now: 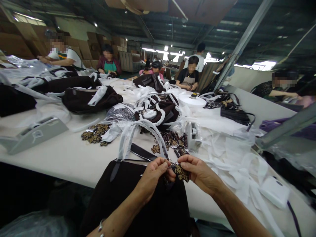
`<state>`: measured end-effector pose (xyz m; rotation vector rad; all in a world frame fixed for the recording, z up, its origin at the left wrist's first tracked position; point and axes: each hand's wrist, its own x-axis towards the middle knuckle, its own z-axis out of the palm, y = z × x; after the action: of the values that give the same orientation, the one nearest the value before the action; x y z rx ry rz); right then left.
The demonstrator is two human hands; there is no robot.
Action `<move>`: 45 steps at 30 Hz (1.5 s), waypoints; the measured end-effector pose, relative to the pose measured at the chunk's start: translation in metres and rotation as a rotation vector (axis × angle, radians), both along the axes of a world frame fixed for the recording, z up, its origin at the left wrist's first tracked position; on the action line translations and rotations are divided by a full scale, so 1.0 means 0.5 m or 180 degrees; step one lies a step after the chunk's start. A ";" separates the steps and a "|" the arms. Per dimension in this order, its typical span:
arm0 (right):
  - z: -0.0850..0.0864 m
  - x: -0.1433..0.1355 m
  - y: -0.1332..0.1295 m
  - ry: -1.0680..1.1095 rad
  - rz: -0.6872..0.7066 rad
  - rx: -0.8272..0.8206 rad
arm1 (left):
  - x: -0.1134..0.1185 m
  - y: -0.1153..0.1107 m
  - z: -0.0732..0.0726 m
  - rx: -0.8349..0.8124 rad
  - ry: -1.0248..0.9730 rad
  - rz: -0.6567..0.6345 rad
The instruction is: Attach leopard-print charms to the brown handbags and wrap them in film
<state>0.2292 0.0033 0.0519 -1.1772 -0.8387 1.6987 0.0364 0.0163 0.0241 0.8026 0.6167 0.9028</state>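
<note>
A dark brown handbag [123,187] rests at the table's front edge, its handles [142,123] wrapped in white strips and standing up. Over the bag's right side, my left hand [156,171] pinches a metal key ring [169,160]. My right hand [195,168] has thumb and fingers closed on the leopard-print charm [181,172] that hangs by that ring. Both hands almost touch. How the ring joins the bag's strap is too small to make out. Just beyond lies a pile of similar charms with dark beaded cords [172,140].
More leopard-print charms [96,134] lie left, near a grey tape dispenser [34,135]. A second dispenser [194,136] stands right of the bag. Brown bags [91,98] and white strips [247,174] spread over the table [74,164]. A metal post [244,46] rises at right. Several co-workers [189,74] sit beyond.
</note>
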 end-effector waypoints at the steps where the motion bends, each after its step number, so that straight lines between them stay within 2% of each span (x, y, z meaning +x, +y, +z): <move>1: -0.002 0.001 0.000 0.0005 0.0001 0.0006 | -0.001 -0.001 0.002 -0.0028 0.0019 0.0002; 5: -0.003 0.003 0.003 0.0050 -0.0012 0.0031 | -0.004 -0.003 0.003 -0.0039 0.0189 -0.0051; 8: -0.004 0.000 0.008 -0.0009 -0.0100 0.0108 | -0.005 -0.003 -0.004 0.0104 0.0395 -0.0344; 10: -0.007 -0.002 0.011 -0.0314 -0.0122 0.0274 | -0.005 -0.004 -0.009 0.0146 0.0488 -0.0612; 13: -0.014 0.001 0.014 -0.1252 -0.0086 0.0730 | -0.004 -0.007 -0.014 0.0082 0.0452 -0.0787; 15: -0.014 0.006 0.011 -0.1618 0.0055 0.1043 | -0.005 -0.007 -0.013 0.0005 0.0397 -0.0779; 17: -0.008 0.009 0.004 -0.1649 0.0328 0.1367 | -0.006 -0.006 -0.010 -0.0076 0.0361 -0.0783; 21: 0.019 -0.002 -0.009 -0.1882 0.0889 0.1968 | -0.008 -0.004 -0.003 -0.0088 0.0275 -0.0887; 25: 0.033 -0.023 -0.012 -0.1816 0.1099 0.1870 | -0.012 -0.007 -0.003 0.0080 0.0434 -0.1203; 29: 0.026 -0.024 -0.007 -0.1890 0.0972 0.1716 | -0.018 -0.005 -0.006 0.0302 0.0720 -0.1564; 31: 0.021 -0.018 -0.004 -0.2010 0.0821 0.1756 | -0.021 -0.001 -0.002 0.0701 0.1088 -0.1303; 34: 0.014 -0.010 -0.003 -0.1898 0.0563 0.1596 | -0.029 0.001 0.018 0.1540 0.1960 -0.0202; 36: 0.009 -0.013 -0.004 -0.1627 0.0336 0.1272 | -0.033 0.000 0.038 0.1892 0.2285 0.0322; 40: 0.003 -0.037 -0.008 -0.0887 -0.0110 0.0896 | -0.037 -0.001 0.080 0.2181 0.2333 0.0342; 42: 0.007 -0.053 -0.008 -0.0454 -0.0224 0.0811 | -0.038 0.004 0.099 0.2107 0.2291 0.0293; 45: 0.017 -0.072 -0.005 0.0193 -0.0168 0.0654 | -0.044 0.017 0.119 0.1805 0.2048 0.0218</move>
<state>0.1934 0.0007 0.0601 -0.9957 -0.9132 1.5572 0.0142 0.0246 0.0838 1.6237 0.9655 0.8889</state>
